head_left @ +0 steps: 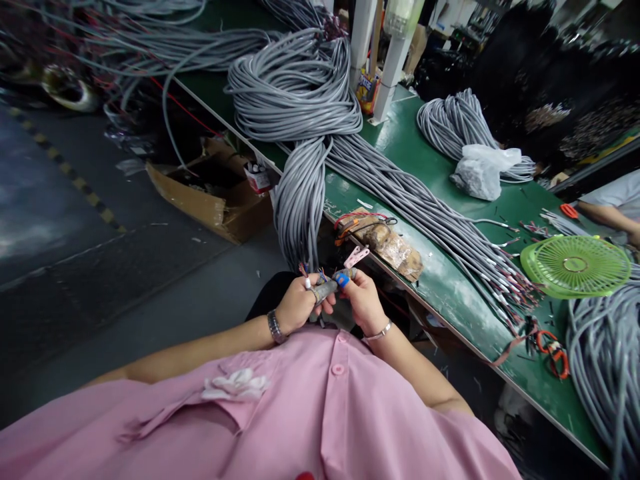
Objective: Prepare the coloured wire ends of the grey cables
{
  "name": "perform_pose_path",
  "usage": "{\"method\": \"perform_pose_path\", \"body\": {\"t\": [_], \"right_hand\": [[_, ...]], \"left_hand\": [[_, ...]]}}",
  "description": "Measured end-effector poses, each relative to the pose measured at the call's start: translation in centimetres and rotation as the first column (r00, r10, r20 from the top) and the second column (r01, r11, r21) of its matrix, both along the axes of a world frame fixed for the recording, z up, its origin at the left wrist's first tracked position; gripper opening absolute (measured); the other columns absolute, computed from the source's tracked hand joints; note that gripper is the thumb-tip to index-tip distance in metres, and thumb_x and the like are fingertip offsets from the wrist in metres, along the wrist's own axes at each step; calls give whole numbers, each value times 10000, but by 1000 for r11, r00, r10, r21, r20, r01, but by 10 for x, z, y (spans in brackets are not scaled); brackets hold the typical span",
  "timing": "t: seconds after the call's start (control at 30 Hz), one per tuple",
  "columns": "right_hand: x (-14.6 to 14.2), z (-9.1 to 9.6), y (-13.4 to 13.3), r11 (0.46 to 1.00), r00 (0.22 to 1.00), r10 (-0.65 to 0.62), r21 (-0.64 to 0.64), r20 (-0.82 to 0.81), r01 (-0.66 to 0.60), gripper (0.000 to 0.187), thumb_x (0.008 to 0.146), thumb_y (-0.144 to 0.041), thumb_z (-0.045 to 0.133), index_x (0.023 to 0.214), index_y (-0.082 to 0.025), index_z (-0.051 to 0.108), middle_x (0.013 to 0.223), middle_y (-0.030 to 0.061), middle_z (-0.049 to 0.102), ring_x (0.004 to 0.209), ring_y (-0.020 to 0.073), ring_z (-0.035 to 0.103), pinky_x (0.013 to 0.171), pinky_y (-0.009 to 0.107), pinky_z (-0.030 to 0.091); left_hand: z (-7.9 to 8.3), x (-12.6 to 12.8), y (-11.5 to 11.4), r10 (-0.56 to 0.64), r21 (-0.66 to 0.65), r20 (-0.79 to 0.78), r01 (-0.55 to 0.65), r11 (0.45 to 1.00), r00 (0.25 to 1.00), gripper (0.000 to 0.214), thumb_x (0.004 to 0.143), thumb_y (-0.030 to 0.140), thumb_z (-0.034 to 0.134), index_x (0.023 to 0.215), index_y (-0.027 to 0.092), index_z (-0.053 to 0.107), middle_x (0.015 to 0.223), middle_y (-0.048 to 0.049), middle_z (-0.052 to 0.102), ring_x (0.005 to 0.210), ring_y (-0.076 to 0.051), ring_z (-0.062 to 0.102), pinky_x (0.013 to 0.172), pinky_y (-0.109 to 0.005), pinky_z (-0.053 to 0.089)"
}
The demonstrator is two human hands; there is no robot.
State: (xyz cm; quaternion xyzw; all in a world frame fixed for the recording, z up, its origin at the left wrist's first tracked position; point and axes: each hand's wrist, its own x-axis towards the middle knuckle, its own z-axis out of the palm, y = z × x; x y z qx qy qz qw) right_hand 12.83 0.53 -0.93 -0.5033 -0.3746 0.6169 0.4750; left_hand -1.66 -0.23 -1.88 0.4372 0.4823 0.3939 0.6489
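My left hand (295, 305) is closed around the end of a grey cable, whose white sleeve (307, 283) and thin reddish wires (303, 270) stick out above the fingers. Close beside it, my right hand (366, 303) pinches at fine coloured wires (323, 272) between the two hands; the fingertips partly hide them. Grey wrapping covers some of my fingers, and blue tape (343, 279) is around my right thumb. A hanging bundle of grey cables (303, 193) comes down from the table edge to my hands. Just above my right hand is a pink clip (357, 257).
On the green table (440, 260) lie a large cable coil (295, 87), a row of cables with stripped ends (420, 200), a taped block (387, 243), a green fan (575, 265) and orange-handled scissors (555, 353). A cardboard box (215, 200) stands below. Another person's arm (607, 217) shows at right.
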Motion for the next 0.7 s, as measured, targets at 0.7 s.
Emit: {"method": "perform_pose_path", "body": {"t": [0.7], "right_hand": [[27, 1, 34, 999, 925, 39, -13, -377, -47, 473, 825, -614, 561, 908, -164, 680, 792, 35, 645, 627, 101, 545, 566, 219, 475]], "left_hand": [[33, 1, 6, -33, -122, 320, 76, 990, 947, 217, 750, 335, 682, 705, 137, 606, 483, 6, 588, 327, -81, 469, 297, -166, 309]]}}
